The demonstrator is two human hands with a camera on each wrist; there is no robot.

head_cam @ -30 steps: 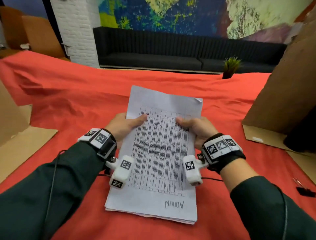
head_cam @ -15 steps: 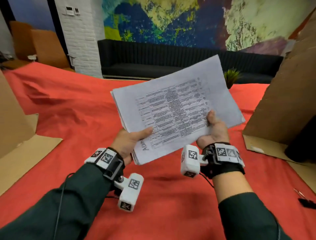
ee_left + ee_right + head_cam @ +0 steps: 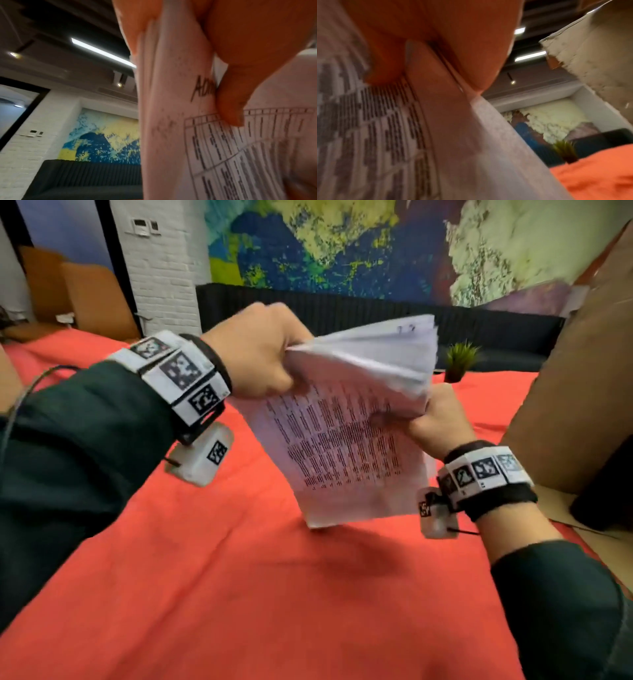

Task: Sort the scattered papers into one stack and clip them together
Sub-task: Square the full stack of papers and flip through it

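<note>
head cam: looks fwd+down over red tablecloth (image 3: pixel 239 594), both wrists in view, mid range | L wrist cam: v. close, looks up along paper stack (image 3: pixel 180 121) twd ceiling | R wrist cam: v. close, same stack (image 3: pixel 471 148), tilted up | shared by all: stack, mural wall (image 3: pixel 342 244), black sofa (image 3: pixel 496 337)

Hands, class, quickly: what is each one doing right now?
Left hand: grips the stack of white printed papers at its top.
Right hand: grips the same stack's right edge.
</note>
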